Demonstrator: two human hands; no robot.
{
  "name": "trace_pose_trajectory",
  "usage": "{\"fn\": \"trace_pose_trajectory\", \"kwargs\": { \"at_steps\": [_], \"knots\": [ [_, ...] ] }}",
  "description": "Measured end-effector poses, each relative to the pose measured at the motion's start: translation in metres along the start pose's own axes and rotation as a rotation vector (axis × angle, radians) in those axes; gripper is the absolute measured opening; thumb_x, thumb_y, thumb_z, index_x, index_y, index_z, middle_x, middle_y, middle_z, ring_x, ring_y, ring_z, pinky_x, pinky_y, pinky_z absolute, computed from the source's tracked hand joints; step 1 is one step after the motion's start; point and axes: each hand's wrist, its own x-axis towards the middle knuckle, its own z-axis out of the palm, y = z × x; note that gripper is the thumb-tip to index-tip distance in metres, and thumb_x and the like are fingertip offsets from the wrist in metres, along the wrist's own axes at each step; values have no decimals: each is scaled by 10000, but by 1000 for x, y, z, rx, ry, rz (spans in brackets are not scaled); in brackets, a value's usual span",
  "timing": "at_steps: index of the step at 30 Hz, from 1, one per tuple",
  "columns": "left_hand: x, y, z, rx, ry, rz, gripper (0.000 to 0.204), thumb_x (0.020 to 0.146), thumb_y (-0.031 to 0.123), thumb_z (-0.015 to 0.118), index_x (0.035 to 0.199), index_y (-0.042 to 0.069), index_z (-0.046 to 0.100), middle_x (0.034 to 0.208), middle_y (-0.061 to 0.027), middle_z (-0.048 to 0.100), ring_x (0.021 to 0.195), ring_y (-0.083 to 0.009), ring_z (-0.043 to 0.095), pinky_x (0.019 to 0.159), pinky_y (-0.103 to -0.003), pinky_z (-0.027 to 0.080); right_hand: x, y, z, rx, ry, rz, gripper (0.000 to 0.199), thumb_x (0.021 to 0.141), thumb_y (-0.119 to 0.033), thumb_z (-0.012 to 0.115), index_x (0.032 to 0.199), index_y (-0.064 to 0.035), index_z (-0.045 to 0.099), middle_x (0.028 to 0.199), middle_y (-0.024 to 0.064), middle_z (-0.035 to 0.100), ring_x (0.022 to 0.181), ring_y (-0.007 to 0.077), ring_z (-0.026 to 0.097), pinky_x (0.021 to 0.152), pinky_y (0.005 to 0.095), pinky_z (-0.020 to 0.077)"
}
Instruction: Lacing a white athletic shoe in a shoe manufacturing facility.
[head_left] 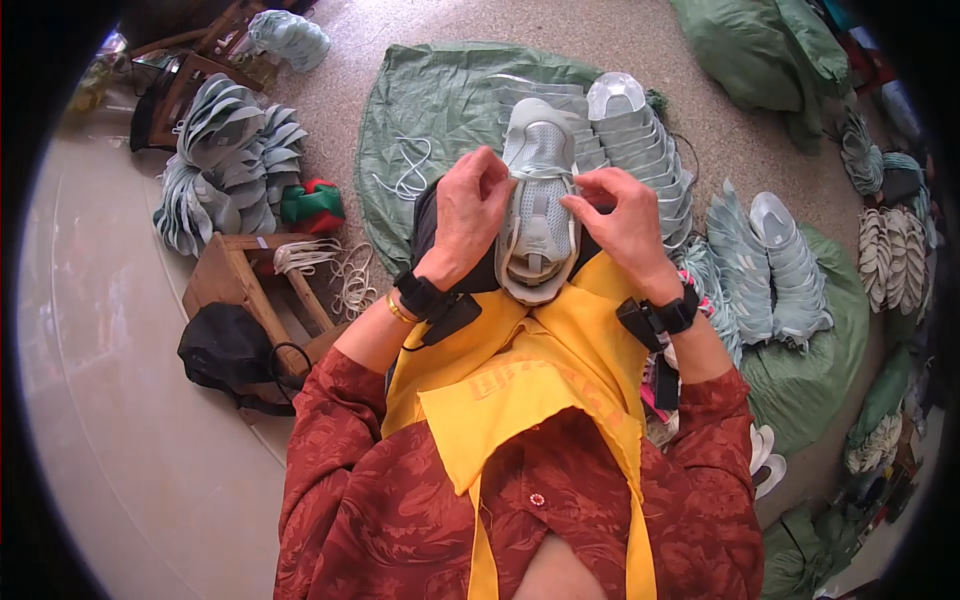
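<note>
The shoe (541, 222) lies between the hands, long axis running away from the body, left hand (468, 208) and right hand (630, 212) apart, equally near its lace (543, 172), whether pinching it I cannot tell.

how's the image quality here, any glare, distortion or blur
In the head view, fisheye distortion bends lines on the pale tiles and the corners go black; same view, the speckled floor brightens near the top, and the shoe looks fairly sharp.
</note>
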Motion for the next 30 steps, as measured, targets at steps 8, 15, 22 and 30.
{"fn": "trace_pose_trajectory", "kwargs": {
  "at_steps": [8,15,22,30],
  "knots": [
    [-9,17,0,74,-50,102,217,840,54,724,955,-28,559,831,-132,576,699,-239,586,648,-347,494,3,3,7,-219,-36,-95,155,819,-30,667,951,48,686,855,214,690,754,360,696,702,421,554],
    [-13,10,9,312,-71,233,232,844,24,613,1042,-42,512,981,-229,557,937,-415,568,831,-472,479,-7,-8,13,-73,56,33,222,817,12,660,1039,16,658,888,191,707,790,354,707,723,401,561],
    [-13,8,12,360,-92,234,193,866,2,584,1041,-43,517,1004,-235,556,982,-413,561,862,-474,471,-12,-3,14,-177,82,-139,215,837,36,648,1047,7,683,935,181,714,858,368,697,772,408,565],
    [-14,3,13,299,-92,235,203,845,-22,579,1034,-48,510,991,-235,545,975,-412,548,860,-468,471,-18,-7,11,-226,19,-228,196,848,35,640,1036,7,690,993,183,713,929,365,688,831,425,562]
  ]
}}
